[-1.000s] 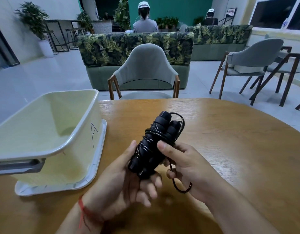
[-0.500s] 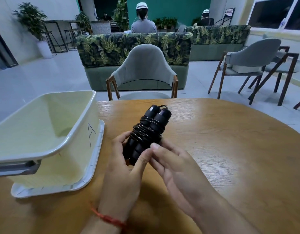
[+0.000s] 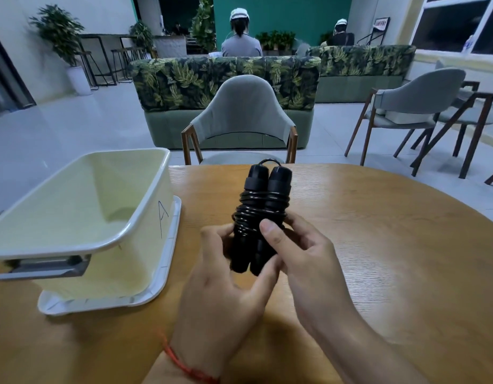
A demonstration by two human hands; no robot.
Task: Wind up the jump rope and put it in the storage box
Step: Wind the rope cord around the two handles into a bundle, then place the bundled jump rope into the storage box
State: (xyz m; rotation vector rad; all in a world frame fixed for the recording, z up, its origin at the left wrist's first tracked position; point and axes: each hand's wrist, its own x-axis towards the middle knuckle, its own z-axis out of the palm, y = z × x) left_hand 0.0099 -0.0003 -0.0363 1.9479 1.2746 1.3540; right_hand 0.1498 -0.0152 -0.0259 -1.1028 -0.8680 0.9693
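The black jump rope [image 3: 263, 200] is a tight bundle: two handles side by side with the cord coiled around their middle. It stands nearly upright above the round wooden table [image 3: 378, 245]. My left hand [image 3: 223, 286] cups the lower ends of the handles from below. My right hand [image 3: 303, 253] grips the bundle from the right, thumb pressed on the coils. The pale storage box [image 3: 73, 217], marked "A", is open and empty at the left, resting on its white lid [image 3: 167, 270].
A grey chair [image 3: 239, 120] stands at the table's far edge. Behind it are leaf-patterned sofas [image 3: 226, 76] with two seated people beyond. More chairs [image 3: 417, 106] stand at the right on the pale floor.
The loose loop of cord that hung by my right hand is now wound in. The bundle has turned from tilted to nearly upright and moved slightly away from me, both hands around it.
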